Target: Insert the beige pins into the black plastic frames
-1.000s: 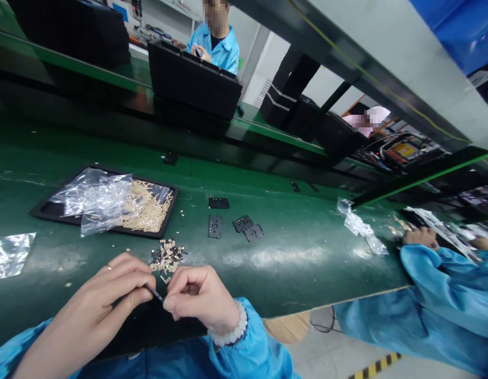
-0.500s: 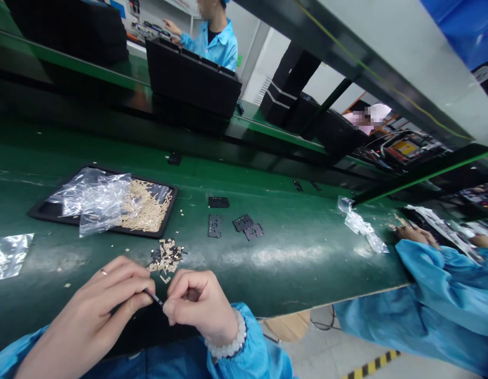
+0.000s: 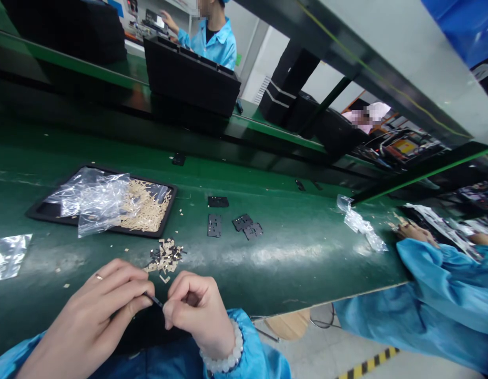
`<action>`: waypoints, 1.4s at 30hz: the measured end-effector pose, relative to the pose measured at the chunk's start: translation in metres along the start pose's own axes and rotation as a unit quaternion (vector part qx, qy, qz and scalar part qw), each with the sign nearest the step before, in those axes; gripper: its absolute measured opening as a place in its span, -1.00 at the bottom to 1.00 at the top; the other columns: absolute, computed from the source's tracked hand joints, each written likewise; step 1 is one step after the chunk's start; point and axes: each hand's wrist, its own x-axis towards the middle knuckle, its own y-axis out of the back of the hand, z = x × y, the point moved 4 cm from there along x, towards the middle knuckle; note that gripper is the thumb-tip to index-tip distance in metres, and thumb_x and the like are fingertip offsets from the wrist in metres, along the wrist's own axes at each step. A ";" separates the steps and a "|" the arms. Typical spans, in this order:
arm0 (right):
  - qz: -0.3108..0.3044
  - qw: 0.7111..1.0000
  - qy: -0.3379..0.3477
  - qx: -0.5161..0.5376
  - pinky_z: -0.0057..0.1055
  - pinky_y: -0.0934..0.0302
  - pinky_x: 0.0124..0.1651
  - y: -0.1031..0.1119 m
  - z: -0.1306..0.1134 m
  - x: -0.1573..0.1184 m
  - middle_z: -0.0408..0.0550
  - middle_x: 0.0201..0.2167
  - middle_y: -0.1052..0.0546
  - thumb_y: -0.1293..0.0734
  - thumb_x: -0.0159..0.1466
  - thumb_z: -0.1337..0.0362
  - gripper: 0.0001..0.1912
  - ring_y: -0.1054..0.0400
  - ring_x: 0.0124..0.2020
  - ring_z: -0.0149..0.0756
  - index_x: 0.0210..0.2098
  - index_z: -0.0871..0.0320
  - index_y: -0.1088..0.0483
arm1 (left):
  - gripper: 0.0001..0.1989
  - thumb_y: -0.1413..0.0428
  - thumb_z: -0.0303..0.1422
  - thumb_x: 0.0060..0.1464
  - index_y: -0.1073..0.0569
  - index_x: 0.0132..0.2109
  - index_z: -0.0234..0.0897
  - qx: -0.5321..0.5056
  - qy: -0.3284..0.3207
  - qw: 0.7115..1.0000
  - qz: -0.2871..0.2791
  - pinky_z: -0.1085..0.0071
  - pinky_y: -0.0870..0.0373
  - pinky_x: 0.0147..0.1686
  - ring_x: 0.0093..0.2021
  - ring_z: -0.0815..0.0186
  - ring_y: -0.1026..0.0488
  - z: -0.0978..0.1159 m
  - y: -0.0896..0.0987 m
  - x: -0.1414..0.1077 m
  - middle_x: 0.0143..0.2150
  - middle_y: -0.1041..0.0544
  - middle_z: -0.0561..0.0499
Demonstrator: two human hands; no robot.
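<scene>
My left hand [image 3: 98,310] is closed, its thumb and fingers pinching a thin dark plate [image 3: 154,299] held edge-on above the near side of the bench. At the plate's right end, the thumb and forefinger of my right hand [image 3: 199,308] are pinched together; anything small between those fingertips is hidden. Just beyond both hands lies a loose pile of small beige and black pieces [image 3: 165,256]. Farther off, flat black plates with cutouts lie on the green bench: one plate [image 3: 214,225] alone, an overlapping pair [image 3: 252,230], and another plate [image 3: 217,201] behind.
A black tray [image 3: 39,215] at left holds beige strips [image 3: 147,210] and clear plastic bags [image 3: 98,197]. Another clear bag [image 3: 9,257] lies at far left. To the right are crumpled plastic [image 3: 362,226] and a co-worker's blue sleeve [image 3: 437,273]. Black bins [image 3: 189,73] stand on the shelf behind.
Both hands keep nearly the same pose around the thin dark plate, with only a slight shift. Across the shelf, a co-worker's hand has risen a little.
</scene>
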 end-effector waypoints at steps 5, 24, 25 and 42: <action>0.012 1.000 -0.006 0.004 -0.46 -0.05 -0.54 -0.001 0.001 -0.002 -0.26 -0.58 -0.35 -0.66 -0.10 0.19 -0.55 -0.21 -0.62 -0.49 -0.68 0.13 -0.30 | -0.82 -0.06 -0.23 0.28 -0.54 -0.26 -0.03 0.013 0.000 1.000 -0.005 0.36 -0.36 -0.14 -0.14 0.22 -0.48 -0.001 0.000 -0.003 -0.22 -0.58 0.08; -0.002 0.998 -0.045 -0.054 -0.59 -0.06 -0.68 0.016 0.003 0.017 -0.32 -0.68 -0.35 -0.31 0.19 -0.37 -0.34 -0.24 -0.75 -0.51 -0.30 0.16 -0.40 | -0.77 -0.03 -0.32 0.30 -0.60 -0.19 -0.01 0.040 -0.070 0.996 0.049 0.37 -0.38 -0.14 -0.25 0.28 -0.51 0.001 -0.005 0.002 -0.25 -0.61 0.07; -0.004 0.997 -0.047 -0.063 -0.59 -0.07 -0.67 0.020 0.001 0.018 -0.31 -0.66 -0.39 -0.29 0.21 -0.36 -0.34 -0.25 -0.75 -0.51 -0.23 0.17 -0.40 | -0.78 -0.05 -0.33 0.29 -0.60 -0.15 -0.01 0.049 -0.088 0.993 0.059 0.39 -0.39 -0.14 -0.27 0.30 -0.52 -0.003 -0.007 0.000 -0.25 -0.61 0.08; 0.118 0.970 0.029 -0.212 -0.60 -0.15 -0.61 0.104 -0.105 0.184 -0.18 -0.53 -0.56 -0.43 0.29 0.13 -0.76 -0.36 -0.69 -0.53 -0.21 0.19 -0.45 | -0.65 0.04 -0.20 0.33 -0.56 0.07 -0.12 0.195 -0.087 0.974 0.076 0.20 -0.47 -0.09 -0.08 0.08 -0.62 -0.069 -0.028 0.013 0.01 -0.65 -0.06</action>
